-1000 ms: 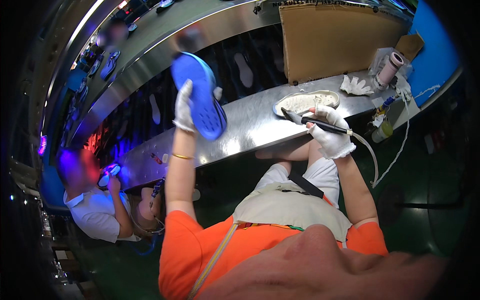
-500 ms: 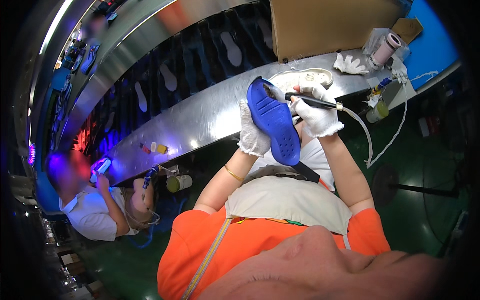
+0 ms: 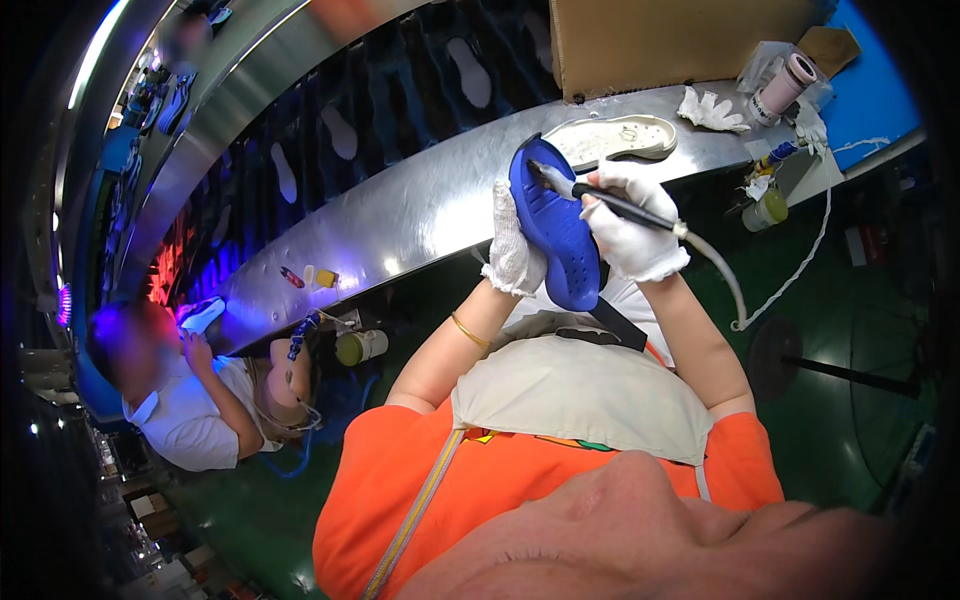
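A white-gloved hand, my left hand (image 3: 513, 250), grips the left edge of a blue shoe sole (image 3: 556, 215). The sole is tilted, with its raised rim and ribbed inside showing and small holes toward the end nearer me. My right hand (image 3: 635, 225), in a white glove with bare fingertips, is closed around a black-handled brush (image 3: 625, 208) with a pale hose at its rear. The pale bristles touch the inside of the blue sole near its far end. Behind it, a white shoe sole (image 3: 618, 140) lies on the metal bench (image 3: 420, 205).
Beyond the bench runs a dark conveyor (image 3: 380, 110) carrying several pale insoles. A cardboard box (image 3: 680, 45) stands at the back. To the right are a loose glove (image 3: 712, 110), a pink bottle (image 3: 783, 88) and a hanging jar (image 3: 766, 210). Another person (image 3: 195, 410) sits at left.
The blue sole has turned, its far end moving up and right and its face tilting toward the right. The brush tip has shifted slightly with it, still against the inside.
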Available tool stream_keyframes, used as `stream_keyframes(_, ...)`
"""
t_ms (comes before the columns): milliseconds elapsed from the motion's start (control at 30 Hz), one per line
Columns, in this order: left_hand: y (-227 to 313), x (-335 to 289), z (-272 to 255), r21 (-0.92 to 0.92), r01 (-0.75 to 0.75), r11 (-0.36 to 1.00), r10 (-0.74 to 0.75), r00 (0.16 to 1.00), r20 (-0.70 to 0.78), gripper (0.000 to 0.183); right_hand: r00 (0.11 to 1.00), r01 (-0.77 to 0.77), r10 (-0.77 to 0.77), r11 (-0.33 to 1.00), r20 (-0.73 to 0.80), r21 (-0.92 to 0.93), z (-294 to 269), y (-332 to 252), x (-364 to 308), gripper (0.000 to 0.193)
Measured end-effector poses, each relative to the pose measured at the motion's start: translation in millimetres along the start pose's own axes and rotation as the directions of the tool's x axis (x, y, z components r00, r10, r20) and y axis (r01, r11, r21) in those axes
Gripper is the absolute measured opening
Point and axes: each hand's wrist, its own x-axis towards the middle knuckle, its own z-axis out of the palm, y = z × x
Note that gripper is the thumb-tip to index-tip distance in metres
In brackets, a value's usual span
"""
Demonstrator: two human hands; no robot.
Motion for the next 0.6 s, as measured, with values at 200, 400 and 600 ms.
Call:
stream_keyframes(200,12,2,-6,-0.04,0.099,0.994,-0.1,0.995,-0.029,0.078,0.987,-0.03,0.019,0.997,0.158,0.07,9,-2,-16,0.02)
stream_keyframes(400,16,0,-18,-0.072,0.182,0.981,-0.185,0.982,-0.037,0.075,0.977,0.191,-0.166,0.961,0.136,-0.198,9,5,-24,0.021)
stream_keyframes(600,18,-7,-29,-0.02,0.287,0.958,-0.286,0.958,0.021,0.078,0.968,-0.185,0.168,0.98,0.187,0.076,-5,1,-36,0.015)
